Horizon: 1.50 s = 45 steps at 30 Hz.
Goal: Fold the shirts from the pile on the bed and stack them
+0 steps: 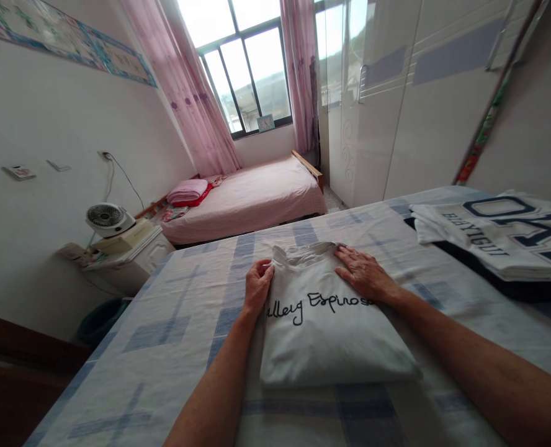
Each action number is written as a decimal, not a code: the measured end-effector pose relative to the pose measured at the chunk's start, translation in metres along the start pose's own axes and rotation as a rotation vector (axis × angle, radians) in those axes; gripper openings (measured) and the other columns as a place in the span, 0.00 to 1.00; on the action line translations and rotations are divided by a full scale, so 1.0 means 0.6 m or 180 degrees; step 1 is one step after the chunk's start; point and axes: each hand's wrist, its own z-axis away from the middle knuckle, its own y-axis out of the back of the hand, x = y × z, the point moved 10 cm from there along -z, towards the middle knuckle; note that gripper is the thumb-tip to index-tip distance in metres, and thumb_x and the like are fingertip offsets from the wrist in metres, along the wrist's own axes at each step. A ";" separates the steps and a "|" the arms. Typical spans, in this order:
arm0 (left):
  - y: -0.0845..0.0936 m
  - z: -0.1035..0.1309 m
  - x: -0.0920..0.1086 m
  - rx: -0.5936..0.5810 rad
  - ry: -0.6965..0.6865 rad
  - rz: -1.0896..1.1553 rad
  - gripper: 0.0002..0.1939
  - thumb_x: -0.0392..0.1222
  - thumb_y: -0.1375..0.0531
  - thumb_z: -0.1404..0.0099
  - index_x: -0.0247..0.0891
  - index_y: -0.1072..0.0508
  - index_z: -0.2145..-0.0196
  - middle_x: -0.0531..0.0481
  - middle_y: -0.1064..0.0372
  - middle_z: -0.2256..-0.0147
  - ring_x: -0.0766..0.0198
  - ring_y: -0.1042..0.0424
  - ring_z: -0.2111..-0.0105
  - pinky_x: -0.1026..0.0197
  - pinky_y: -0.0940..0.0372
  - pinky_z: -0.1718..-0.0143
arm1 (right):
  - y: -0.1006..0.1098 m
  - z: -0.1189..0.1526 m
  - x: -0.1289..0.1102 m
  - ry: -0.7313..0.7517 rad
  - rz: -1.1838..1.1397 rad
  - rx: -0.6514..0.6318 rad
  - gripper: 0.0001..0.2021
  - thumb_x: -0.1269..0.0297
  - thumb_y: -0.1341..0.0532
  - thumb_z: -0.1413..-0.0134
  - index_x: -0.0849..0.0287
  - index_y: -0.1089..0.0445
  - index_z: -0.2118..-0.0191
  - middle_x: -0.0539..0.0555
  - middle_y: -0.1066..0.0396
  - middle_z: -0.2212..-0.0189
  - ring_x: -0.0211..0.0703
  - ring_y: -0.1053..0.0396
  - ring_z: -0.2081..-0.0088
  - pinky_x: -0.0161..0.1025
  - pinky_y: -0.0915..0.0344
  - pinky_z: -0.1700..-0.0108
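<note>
A folded white T-shirt with black script lettering lies on the bed in front of me, its collar at the far end. My left hand is at the shirt's upper left edge, with its fingers curled round the fabric beside the collar. My right hand rests flat on the upper right part, fingers stretched out towards the collar and covering the end of the lettering. The underside of the shirt is hidden.
A blue-and-white patterned sheet covers the bed. Folded clothes, white with dark letters over black, lie at the right. Beyond are a pink bed, a wardrobe and a small fan on a white cabinet.
</note>
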 end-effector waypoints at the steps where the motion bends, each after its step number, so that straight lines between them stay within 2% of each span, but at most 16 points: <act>1: -0.003 0.000 0.000 -0.0043 0.0007 0.0061 0.16 0.48 0.43 0.42 0.34 0.30 0.60 0.50 0.28 0.72 0.67 0.32 0.76 0.66 0.38 0.74 | 0.000 0.000 0.000 0.0002 -0.0008 0.0009 0.29 0.52 0.56 0.39 0.62 0.42 0.38 0.58 0.50 0.36 0.48 0.53 0.35 0.49 0.55 0.37; 4: 0.000 -0.002 0.000 -0.0011 0.0000 0.0166 0.16 0.46 0.41 0.44 0.34 0.29 0.61 0.50 0.28 0.71 0.67 0.32 0.75 0.66 0.38 0.73 | 0.001 0.001 0.000 0.0002 -0.0011 0.0016 0.29 0.52 0.56 0.39 0.61 0.42 0.38 0.58 0.50 0.36 0.49 0.52 0.35 0.49 0.54 0.37; 6: 0.019 -0.003 0.006 0.0252 -0.0112 0.0040 0.16 0.44 0.41 0.44 0.36 0.29 0.57 0.52 0.30 0.71 0.67 0.32 0.74 0.66 0.38 0.71 | 0.002 0.001 -0.001 -0.0002 0.0003 0.0007 0.29 0.52 0.57 0.39 0.62 0.42 0.38 0.59 0.50 0.36 0.48 0.53 0.35 0.49 0.55 0.37; 8: 0.042 -0.003 0.014 0.0609 -0.0222 -0.0553 0.17 0.40 0.43 0.42 0.38 0.30 0.54 0.53 0.31 0.72 0.67 0.32 0.73 0.66 0.38 0.68 | 0.003 0.002 -0.003 -0.0002 0.0012 0.0000 0.29 0.52 0.57 0.39 0.62 0.42 0.38 0.59 0.50 0.36 0.48 0.52 0.35 0.49 0.55 0.37; 10: 0.052 -0.003 0.018 0.0779 -0.0237 -0.1262 0.18 0.35 0.44 0.42 0.38 0.29 0.53 0.54 0.32 0.74 0.65 0.31 0.73 0.65 0.38 0.67 | 0.004 0.002 -0.005 -0.0004 0.0016 -0.0005 0.29 0.53 0.57 0.39 0.62 0.43 0.38 0.58 0.50 0.36 0.48 0.52 0.35 0.50 0.55 0.37; 12: 0.050 -0.004 0.014 0.0721 -0.0183 -0.1610 0.17 0.33 0.44 0.42 0.39 0.28 0.54 0.53 0.31 0.75 0.63 0.30 0.72 0.64 0.38 0.66 | 0.003 0.002 -0.005 -0.0006 0.0016 -0.0019 0.29 0.53 0.57 0.39 0.62 0.43 0.38 0.58 0.50 0.36 0.48 0.53 0.35 0.50 0.55 0.37; 16: 0.045 -0.002 0.010 0.0691 -0.0209 -0.1687 0.15 0.34 0.45 0.40 0.38 0.28 0.55 0.50 0.30 0.73 0.61 0.29 0.70 0.62 0.37 0.65 | 0.000 0.001 -0.003 -0.0023 -0.0016 -0.0037 0.28 0.53 0.56 0.39 0.61 0.42 0.38 0.58 0.50 0.35 0.48 0.53 0.35 0.50 0.55 0.37; 20: 0.048 0.007 0.033 0.0836 -0.0445 -0.1770 0.12 0.35 0.47 0.39 0.37 0.27 0.59 0.45 0.30 0.64 0.59 0.29 0.62 0.58 0.36 0.57 | 0.007 0.003 -0.006 -0.0012 -0.0100 0.0029 0.28 0.53 0.55 0.39 0.61 0.41 0.39 0.59 0.49 0.36 0.50 0.52 0.35 0.51 0.54 0.37; 22: 0.029 0.016 0.060 0.0698 -0.0906 -0.1797 0.11 0.35 0.47 0.38 0.39 0.27 0.62 0.45 0.31 0.59 0.59 0.31 0.57 0.59 0.37 0.52 | 0.020 0.005 -0.012 -0.0024 -0.0156 0.0162 0.27 0.55 0.54 0.40 0.62 0.41 0.39 0.59 0.46 0.37 0.50 0.51 0.36 0.51 0.53 0.37; 25: -0.034 0.030 0.081 -0.0117 -0.1546 -0.1996 0.12 0.39 0.46 0.36 0.40 0.26 0.57 0.44 0.33 0.50 0.57 0.35 0.48 0.56 0.42 0.45 | 0.047 0.011 -0.037 0.0223 -0.0174 0.0508 0.24 0.58 0.53 0.39 0.60 0.38 0.41 0.57 0.42 0.39 0.48 0.51 0.36 0.49 0.55 0.37; 28: -0.082 0.033 0.051 -0.0914 -0.1369 -0.2477 0.24 0.51 0.46 0.35 0.41 0.34 0.44 0.43 0.44 0.39 0.50 0.49 0.38 0.47 0.52 0.39 | 0.040 0.009 -0.052 0.0399 -0.0102 0.0418 0.25 0.54 0.53 0.39 0.58 0.38 0.41 0.57 0.44 0.38 0.49 0.52 0.35 0.51 0.57 0.36; 30: -0.089 0.029 0.031 -0.1128 -0.1123 -0.2748 0.30 0.56 0.48 0.35 0.42 0.40 0.39 0.44 0.51 0.36 0.47 0.57 0.35 0.43 0.58 0.38 | 0.020 0.003 -0.038 0.0176 -0.0058 0.0149 0.27 0.52 0.53 0.39 0.60 0.40 0.40 0.60 0.46 0.37 0.51 0.51 0.36 0.53 0.56 0.37; 32: -0.091 0.028 0.023 -0.1220 -0.1013 -0.2899 0.31 0.59 0.50 0.34 0.43 0.43 0.38 0.46 0.54 0.35 0.48 0.59 0.35 0.44 0.60 0.37 | 0.012 0.000 -0.023 -0.0022 -0.0049 0.0056 0.27 0.53 0.55 0.38 0.64 0.41 0.39 0.61 0.46 0.37 0.50 0.50 0.36 0.52 0.54 0.37; 37: -0.091 0.030 0.023 -0.1253 -0.1018 -0.2992 0.32 0.61 0.52 0.34 0.44 0.43 0.37 0.46 0.55 0.34 0.48 0.59 0.35 0.45 0.60 0.37 | 0.036 0.001 -0.025 0.0186 -0.0059 0.0475 0.27 0.53 0.54 0.38 0.61 0.41 0.39 0.58 0.46 0.37 0.48 0.53 0.35 0.50 0.56 0.36; 42: -0.083 0.026 0.026 -0.1184 -0.0964 -0.2755 0.32 0.59 0.50 0.35 0.44 0.42 0.38 0.47 0.53 0.35 0.50 0.58 0.35 0.46 0.58 0.37 | 0.012 -0.005 -0.003 -0.0033 -0.0123 -0.0009 0.26 0.55 0.55 0.37 0.62 0.40 0.39 0.58 0.46 0.37 0.49 0.52 0.36 0.50 0.54 0.37; 45: -0.069 0.035 0.044 -0.1061 -0.0776 -0.2583 0.31 0.55 0.49 0.33 0.39 0.43 0.37 0.42 0.54 0.35 0.52 0.57 0.35 0.50 0.55 0.37 | 0.033 0.004 -0.008 -0.0272 -0.0291 -0.0003 0.27 0.55 0.56 0.37 0.66 0.41 0.39 0.61 0.47 0.37 0.49 0.53 0.35 0.48 0.53 0.37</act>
